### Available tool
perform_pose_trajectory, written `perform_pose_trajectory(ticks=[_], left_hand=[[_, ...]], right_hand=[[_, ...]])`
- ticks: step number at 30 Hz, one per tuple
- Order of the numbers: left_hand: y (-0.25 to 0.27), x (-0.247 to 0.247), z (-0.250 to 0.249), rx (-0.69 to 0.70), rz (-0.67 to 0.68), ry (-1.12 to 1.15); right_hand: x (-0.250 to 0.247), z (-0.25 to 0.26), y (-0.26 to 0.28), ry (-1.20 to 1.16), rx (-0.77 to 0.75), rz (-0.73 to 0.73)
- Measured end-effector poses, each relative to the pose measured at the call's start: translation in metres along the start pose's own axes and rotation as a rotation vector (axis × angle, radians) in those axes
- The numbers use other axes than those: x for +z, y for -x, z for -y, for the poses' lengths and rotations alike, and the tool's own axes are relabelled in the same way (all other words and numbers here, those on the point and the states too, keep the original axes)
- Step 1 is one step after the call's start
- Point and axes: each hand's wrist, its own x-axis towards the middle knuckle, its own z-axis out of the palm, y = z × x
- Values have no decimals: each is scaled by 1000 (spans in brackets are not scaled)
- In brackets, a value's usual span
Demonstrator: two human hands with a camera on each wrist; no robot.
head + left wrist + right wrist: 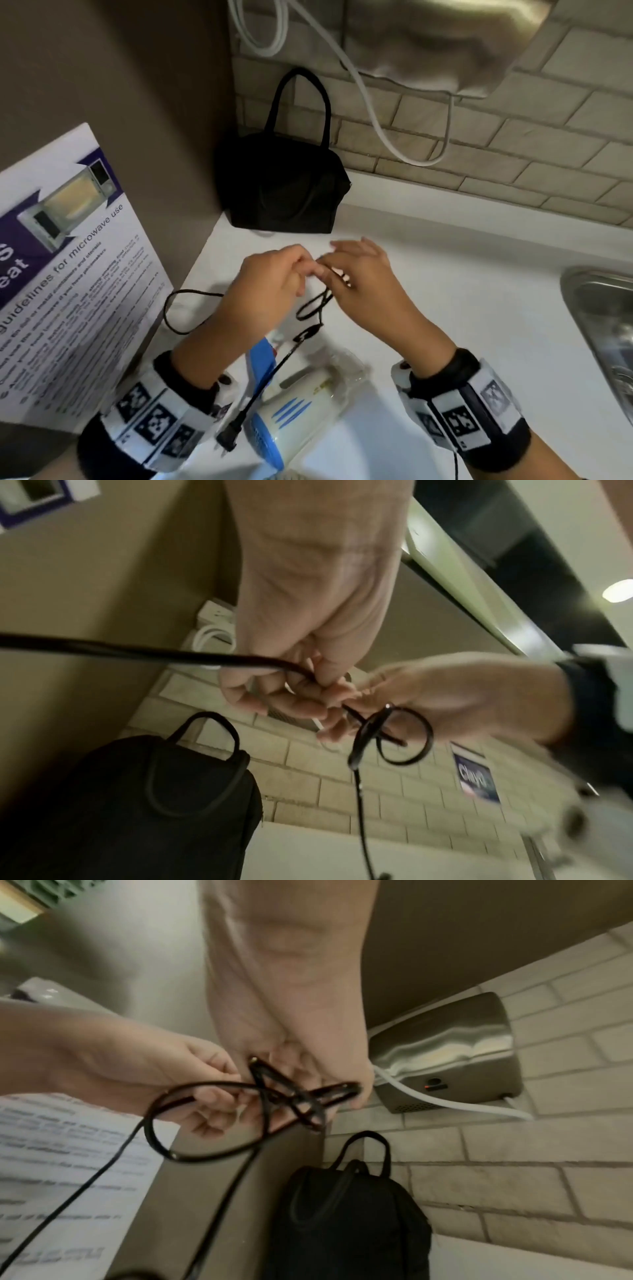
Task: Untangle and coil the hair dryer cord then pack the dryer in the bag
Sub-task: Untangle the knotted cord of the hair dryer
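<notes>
Your left hand (270, 284) and right hand (363, 274) meet above the counter (445, 274), fingertips nearly touching, both working the black cord (313, 305). Your left fingers (274, 696) are curled and pinch the cord where it comes in from the left side of the left wrist view; your right fingers (308, 1074) are curled round a knot of small crossed loops, which hangs tangled just below both hands. From the knot one strand drops toward the dryer (294, 411), which lies on its side on the counter between your wrists, white with blue trim, its handle partly under your left forearm. Another strand loops out to the left beside the microwave poster (68, 274) that leans at the counter's left edge. The cord's thick strain-relief end sits by the dryer's blue grille. The black bag (284, 192) stands upright in the back corner against the tiled wall (513, 137), handles up, well clear of your hands; whether it is unzipped cannot be told. A sink (603, 325) shows at the right edge.
</notes>
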Motion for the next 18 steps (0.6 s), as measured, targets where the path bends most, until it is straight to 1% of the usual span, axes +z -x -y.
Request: perform_pose_trajectory(ticks=[1, 2, 3, 4, 5, 6, 7, 8, 10, 11, 12, 13, 14, 18], left_hand=[[-1, -8, -1, -10, -24, 87], [-2, -15, 0, -16, -52, 166], [-3, -21, 1, -28, -67, 250], [-4, -26, 1, -47, -72, 341], [-5, -29, 1, -67, -75, 409], [-6, -33, 0, -82, -84, 460], [-8, -35, 0, -99, -94, 501], [-10, -36, -1, -115, -102, 537], [-11, -36, -4, -125, -103, 581], [-11, -36, -5, -123, -107, 581], [-11, -37, -4, -120, -115, 577], [-11, -37, -2, -122, -128, 575], [-10, -38, 1, -129, -138, 577], [-7, -39, 14, -158, -149, 555]], right_hand=[[-4, -5, 2, -137, -16, -138], [-9, -9, 3, -286, 18, -270], [-13, -14, 4, -447, 100, -368], [-17, -17, 4, -632, 198, -414], [-18, -20, 4, -836, 283, -405], [-16, -24, 3, -1030, 349, -334], [-11, -26, 3, -1162, 399, -212], [-6, -24, 3, -1211, 412, -62], [8, -13, 8, -1145, 342, 247], [12, -6, 11, -1107, 306, 359], [14, -1, 13, -1106, 283, 423], [15, 2, 14, -1134, 273, 436], [12, 4, 13, -1188, 270, 416], [-3, 2, 9, -1369, 324, 237]])
